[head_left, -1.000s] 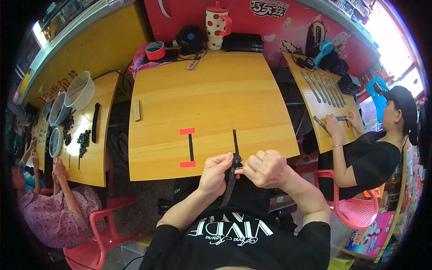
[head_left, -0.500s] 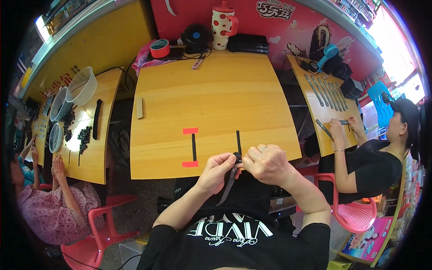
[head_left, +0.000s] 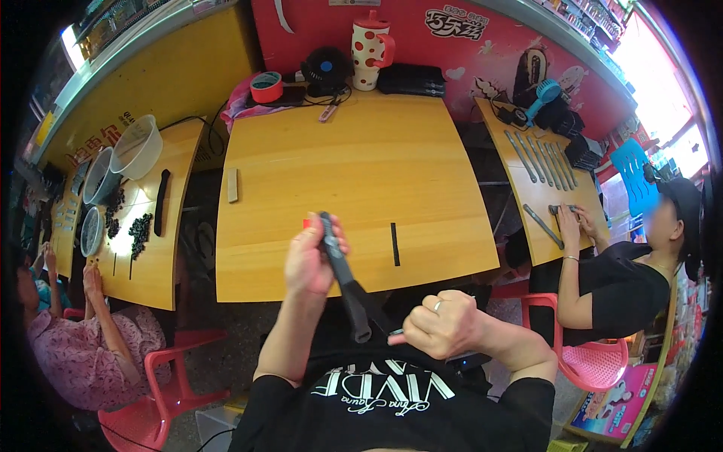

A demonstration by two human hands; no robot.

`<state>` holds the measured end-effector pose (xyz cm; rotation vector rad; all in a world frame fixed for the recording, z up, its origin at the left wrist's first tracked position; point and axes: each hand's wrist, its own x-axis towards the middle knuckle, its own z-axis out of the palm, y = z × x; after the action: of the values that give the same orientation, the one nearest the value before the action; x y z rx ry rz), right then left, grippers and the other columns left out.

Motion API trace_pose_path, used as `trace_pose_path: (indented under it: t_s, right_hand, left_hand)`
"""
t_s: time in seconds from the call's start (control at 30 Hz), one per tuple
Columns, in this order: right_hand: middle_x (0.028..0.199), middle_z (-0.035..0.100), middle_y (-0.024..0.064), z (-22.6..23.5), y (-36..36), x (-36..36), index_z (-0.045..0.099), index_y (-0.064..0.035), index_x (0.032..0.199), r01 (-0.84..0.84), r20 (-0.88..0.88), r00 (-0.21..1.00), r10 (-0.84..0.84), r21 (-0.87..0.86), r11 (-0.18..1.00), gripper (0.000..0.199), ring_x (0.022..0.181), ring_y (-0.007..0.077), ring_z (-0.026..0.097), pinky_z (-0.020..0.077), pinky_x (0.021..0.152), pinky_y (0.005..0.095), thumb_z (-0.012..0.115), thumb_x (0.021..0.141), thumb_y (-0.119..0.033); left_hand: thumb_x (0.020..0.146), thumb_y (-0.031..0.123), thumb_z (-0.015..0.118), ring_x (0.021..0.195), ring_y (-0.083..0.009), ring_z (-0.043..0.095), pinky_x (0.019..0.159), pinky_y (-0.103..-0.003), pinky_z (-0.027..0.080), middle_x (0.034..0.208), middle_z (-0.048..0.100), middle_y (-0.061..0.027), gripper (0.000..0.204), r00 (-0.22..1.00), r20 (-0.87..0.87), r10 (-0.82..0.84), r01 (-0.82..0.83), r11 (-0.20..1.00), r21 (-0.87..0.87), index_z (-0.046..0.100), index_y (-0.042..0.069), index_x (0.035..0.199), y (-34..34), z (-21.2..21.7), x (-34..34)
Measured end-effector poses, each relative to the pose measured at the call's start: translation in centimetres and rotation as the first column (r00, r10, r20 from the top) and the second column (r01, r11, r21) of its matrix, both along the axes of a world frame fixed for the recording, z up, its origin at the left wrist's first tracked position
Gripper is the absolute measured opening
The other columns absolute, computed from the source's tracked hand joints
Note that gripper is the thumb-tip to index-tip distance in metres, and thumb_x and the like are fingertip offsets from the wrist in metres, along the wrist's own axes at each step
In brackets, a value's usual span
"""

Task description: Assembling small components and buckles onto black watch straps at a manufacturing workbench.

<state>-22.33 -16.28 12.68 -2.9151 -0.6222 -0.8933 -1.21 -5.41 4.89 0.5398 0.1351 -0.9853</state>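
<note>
- Since half a second ago my hands have come apart: my left hand (head_left: 310,260) has lifted to frame centre, my right hand (head_left: 440,325) has dropped lower right, near my chest.
- The black strap (head_left: 345,279) has gone with the left hand, up off my lap.
- Left hand: fingers wrapped shut around the strap's upper end, thumb side toward me.
- Right hand: curled closed; a thin dark tip shows at its left edge, can't tell what it pinches.
- Strap's long axis runs from upper left at my left fist down to lower right; the free lower end hangs just beside my right hand, so right is nearer that end.
- Strap sits over the near edge of the yellow table (head_left: 361,166).
- A short black strip (head_left: 395,244) lies flat on the table, right of my left hand, apart from it.
</note>
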Motion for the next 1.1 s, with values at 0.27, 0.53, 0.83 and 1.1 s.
trace_pose_path:
  t_s: [0.27,0.53,0.83,1.1]
  right_hand:
    - [0.055,0.033,-0.0028,2.2,-0.8,-2.8,0.049,-0.0116,0.059,-0.087,-0.088,0.990,0.113,0.253,0.963,0.039,0.043,0.0118,0.038,0.0247,0.038,0.0270,0.081,0.066,-0.031]
    - [0.057,0.053,0.0042,5.6,-6.4,-7.7,0.052,-0.0079,0.066,0.282,0.055,0.946,-0.318,0.339,0.898,0.023,0.045,0.0202,0.049,0.0352,0.041,0.0322,0.071,0.081,-0.010]
    - [0.064,0.048,0.0144,6.4,-17.4,8.3,0.052,-0.0016,0.068,0.556,0.190,0.793,-0.579,0.166,0.815,0.030,0.054,0.0312,0.049,0.0356,0.050,0.0388,0.069,0.088,-0.016]
    - [0.071,0.056,0.0076,-4.2,-20.5,15.7,0.059,-0.0100,0.071,0.573,0.084,0.818,-0.570,-0.215,0.791,0.026,0.065,0.0262,0.062,0.0483,0.054,0.0374,0.066,0.088,-0.028]
  left_hand:
    - [0.101,0.036,0.048,0.071,-0.0174,0.051,0.065,-0.033,0.049,0.082,0.053,-0.0058,0.037,0.925,-0.112,0.362,-0.379,0.896,-0.231,0.054,0.000,0.104,6.7,-2.3,13.2]
    - [0.100,0.039,0.050,0.072,-0.0128,0.048,0.064,-0.027,0.046,0.081,0.050,-0.0018,0.037,0.902,-0.208,0.378,-0.431,0.790,-0.435,0.057,0.003,0.104,14.6,-1.0,15.1]
    - [0.100,0.029,0.054,0.063,-0.0133,0.058,0.058,-0.026,0.051,0.079,0.062,-0.0063,0.033,0.933,0.233,-0.276,0.293,0.955,-0.042,0.061,-0.003,0.102,2.4,-1.4,-1.7]
    - [0.099,0.027,0.057,0.069,-0.0119,0.061,0.063,-0.025,0.051,0.082,0.063,-0.0045,0.029,0.894,0.153,-0.421,0.440,0.889,-0.124,0.064,-0.001,0.102,-0.1,-5.5,-2.8]
